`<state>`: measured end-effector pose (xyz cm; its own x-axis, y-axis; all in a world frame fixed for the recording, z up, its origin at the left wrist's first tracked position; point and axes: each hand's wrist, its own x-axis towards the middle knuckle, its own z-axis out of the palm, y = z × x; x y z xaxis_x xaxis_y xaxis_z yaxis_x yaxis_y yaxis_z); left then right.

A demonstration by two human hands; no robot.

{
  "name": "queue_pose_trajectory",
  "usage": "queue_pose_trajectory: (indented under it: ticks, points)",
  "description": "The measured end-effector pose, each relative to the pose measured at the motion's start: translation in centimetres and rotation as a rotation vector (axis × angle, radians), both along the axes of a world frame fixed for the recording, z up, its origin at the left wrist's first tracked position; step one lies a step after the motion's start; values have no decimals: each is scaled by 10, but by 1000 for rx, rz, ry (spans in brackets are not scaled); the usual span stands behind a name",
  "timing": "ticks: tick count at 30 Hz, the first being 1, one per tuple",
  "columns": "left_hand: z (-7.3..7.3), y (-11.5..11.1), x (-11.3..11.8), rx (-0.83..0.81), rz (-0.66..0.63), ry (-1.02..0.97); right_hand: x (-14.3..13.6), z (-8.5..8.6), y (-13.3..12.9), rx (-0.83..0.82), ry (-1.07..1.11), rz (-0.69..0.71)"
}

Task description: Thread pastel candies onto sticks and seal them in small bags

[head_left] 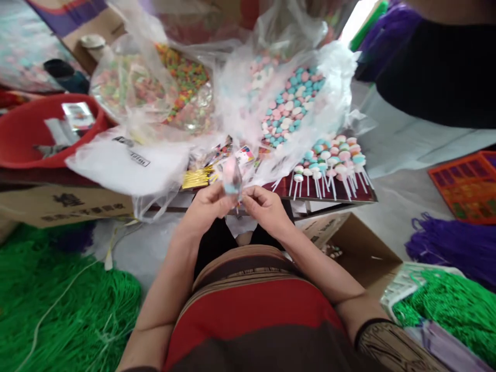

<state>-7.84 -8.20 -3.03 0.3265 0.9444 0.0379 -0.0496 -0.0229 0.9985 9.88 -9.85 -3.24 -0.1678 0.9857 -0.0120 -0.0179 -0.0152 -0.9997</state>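
1. Two hands are meeting in front of you, your left hand point(207, 206) and your right hand point(267, 209), beside the near edge of a dark red table point(285, 191).
2. Your left thumb and fingers are pressing together, clamping the lower part of a wrapped candy point(231, 171).
3. Your right thumb and finger are pinching at that same lower end; blur is hiding exactly what lies between the tips.
4. The wrapped candy is standing roughly upright between your hands, showing pink above and pale blue below through a clear wrapper.
5. It is probably weighing very little. The candy is looking soft and easy to dent, the wrapper thin and slippery, so holding low, below the puffy part, is seeming safer than squeezing the top.
6. Gold ties point(196, 178) are lying just beyond your left hand. Candies on sticks point(334, 157) are resting to your right, sticks pointing towards you. Behind them, an open bag point(335, 90) is holding loose pink, white and blue candies point(292, 106).
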Motion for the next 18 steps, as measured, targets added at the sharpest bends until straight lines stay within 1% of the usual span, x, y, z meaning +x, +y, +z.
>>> queue_pose_trajectory:
  ticks: [2, 4, 5, 7, 8, 9, 10, 11, 12, 13, 15, 16, 17, 18]
  points:
    - [6, -1, 4, 152, -304, 156, 13, -9, -3, -87, 161, 0]
    - [10, -3, 16, 296, -537, 367, 30, -16, -9, -142, 292, -2]
    - [10, -5, 25, 339, -620, 446, 40, -18, -14, -173, 334, 2]
    - [8, -9, 45, 359, -742, 510, 63, -20, -26, -256, 385, -6]
    - [6, -10, 53, 345, -780, 505, 77, -21, -33, -296, 392, -25]
    - [3, -11, 60, 324, -791, 492, 93, -21, -41, -320, 390, -74]
    - [0, -10, 64, 299, -767, 483, 110, -23, -50, -348, 364, -111]
    - [-3, -9, 65, 275, -711, 484, 129, -25, -59, -353, 310, -175]
    - [-6, -7, 64, 249, -632, 497, 149, -29, -68, -376, 236, -233]
    - [-9, -3, 60, 226, -540, 520, 170, -35, -78, -433, 151, -270]
    - [-14, 5, 46, 205, -342, 584, 213, -53, -96, -512, -19, -372]
    - [-17, 10, 37, 213, -232, 624, 234, -66, -104, -521, -127, -410]
    - [-20, 16, 29, 231, -116, 664, 253, -79, -111, -498, -262, -442]
    - [-22, 23, 21, 254, -1, 705, 269, -93, -117, -471, -413, -444]
